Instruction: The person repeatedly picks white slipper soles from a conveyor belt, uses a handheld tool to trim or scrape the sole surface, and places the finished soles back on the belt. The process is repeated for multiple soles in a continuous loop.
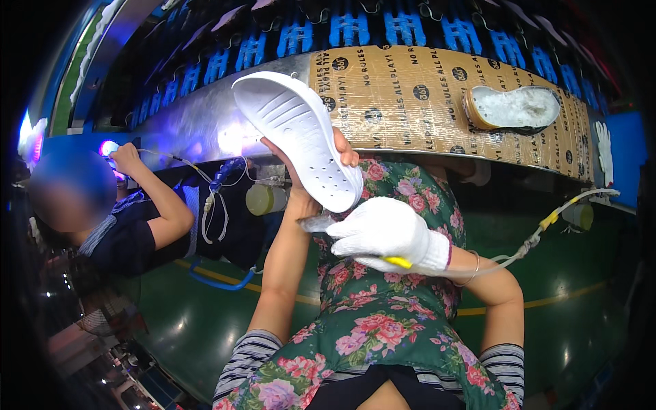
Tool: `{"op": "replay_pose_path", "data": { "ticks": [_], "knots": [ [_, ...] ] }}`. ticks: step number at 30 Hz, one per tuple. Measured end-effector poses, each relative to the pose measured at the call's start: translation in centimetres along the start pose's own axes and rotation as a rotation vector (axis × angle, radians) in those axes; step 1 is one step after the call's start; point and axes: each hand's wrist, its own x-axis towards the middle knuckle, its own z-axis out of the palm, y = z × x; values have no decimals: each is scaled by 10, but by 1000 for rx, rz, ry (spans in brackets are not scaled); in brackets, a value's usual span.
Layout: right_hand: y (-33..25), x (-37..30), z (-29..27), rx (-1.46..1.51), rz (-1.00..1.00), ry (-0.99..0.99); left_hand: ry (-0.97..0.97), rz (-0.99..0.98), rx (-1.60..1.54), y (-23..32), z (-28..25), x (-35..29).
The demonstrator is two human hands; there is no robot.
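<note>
From far away, through the head view, I see the white shoe sole (287, 113) in the air, at the near edge of the desk (184, 126), just left of where the cardboard (396, 102) begins. The bare left grip (295, 176) pinches it by both long sides, with fingertips over the right rim. The right grip (383, 236), in a white glove, is closed around a hosed tool (316, 223), below the holed end of the sole; the exact form of this tool I cannot tell.

I judge the sole to be light foam, a little springy and not fragile, but its smooth wall may slip. I would hold it by the side walls near the middle, with mild pressure, so the grooved face remains free. Another sole (512, 109), with tan rim, lies near the right end of the desk.
</note>
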Motion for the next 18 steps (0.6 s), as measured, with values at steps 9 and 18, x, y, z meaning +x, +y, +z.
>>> {"op": "replay_pose_path", "data": {
  "ticks": [9,18],
  "knots": [
    [14,3,5,-345,-287,69,-173,-320,99,16,-8,23],
    [13,0,17,-471,-177,61,-135,-643,309,28,-25,27]
  ]
}}
